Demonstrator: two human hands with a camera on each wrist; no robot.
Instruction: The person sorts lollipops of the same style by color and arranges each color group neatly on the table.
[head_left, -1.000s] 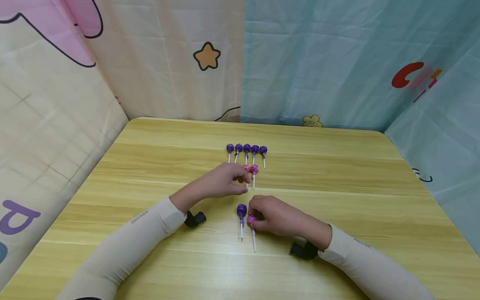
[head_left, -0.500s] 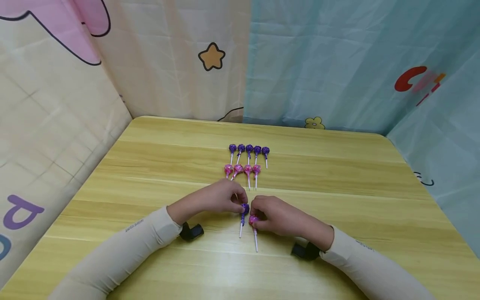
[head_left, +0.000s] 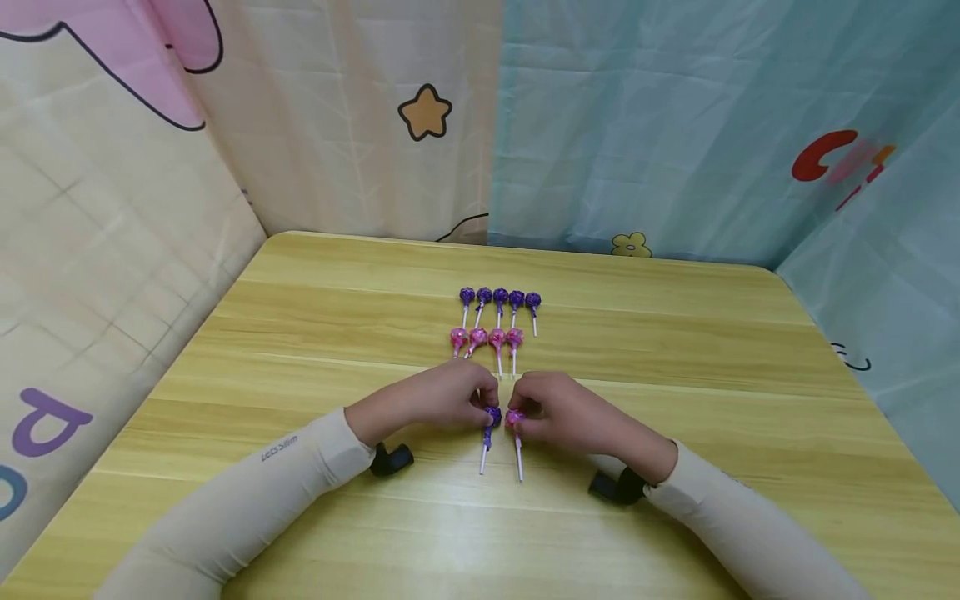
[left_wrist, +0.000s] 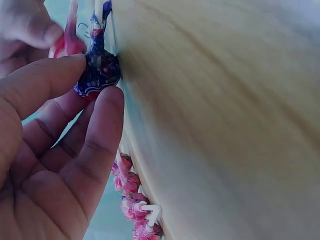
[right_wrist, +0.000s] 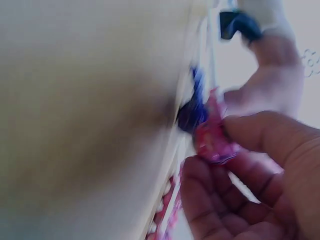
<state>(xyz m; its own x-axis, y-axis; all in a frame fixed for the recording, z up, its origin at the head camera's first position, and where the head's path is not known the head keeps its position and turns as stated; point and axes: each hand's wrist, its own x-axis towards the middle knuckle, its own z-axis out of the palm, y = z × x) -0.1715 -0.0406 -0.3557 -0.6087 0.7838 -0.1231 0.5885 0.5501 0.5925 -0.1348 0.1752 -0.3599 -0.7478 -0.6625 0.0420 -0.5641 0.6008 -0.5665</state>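
My left hand (head_left: 450, 396) pinches the wrapped head of a purple lollipop (left_wrist: 102, 72) between thumb and fingers; its white stick points toward me. Close beside it, my right hand (head_left: 562, 414) pinches a pink lollipop (right_wrist: 214, 140) by the head, stick also toward me. Beyond the hands lies a row of several pink lollipops (head_left: 497, 337). Behind that, several purple lollipops (head_left: 501, 297) form another row, with heads away from me. The left hand partly covers the sticks of the leftmost pink ones.
The wood-grain table (head_left: 675, 350) carries everything. Printed curtains (head_left: 637, 125) stand along its back and sides. A black wrist mount (head_left: 392, 459) sits under the left wrist, and another black mount (head_left: 617, 486) under the right.
The left hand came back from the pink row toward me and took hold of the purple lollipop. The right hand moved its pink lollipop slightly forward, level with the purple one.
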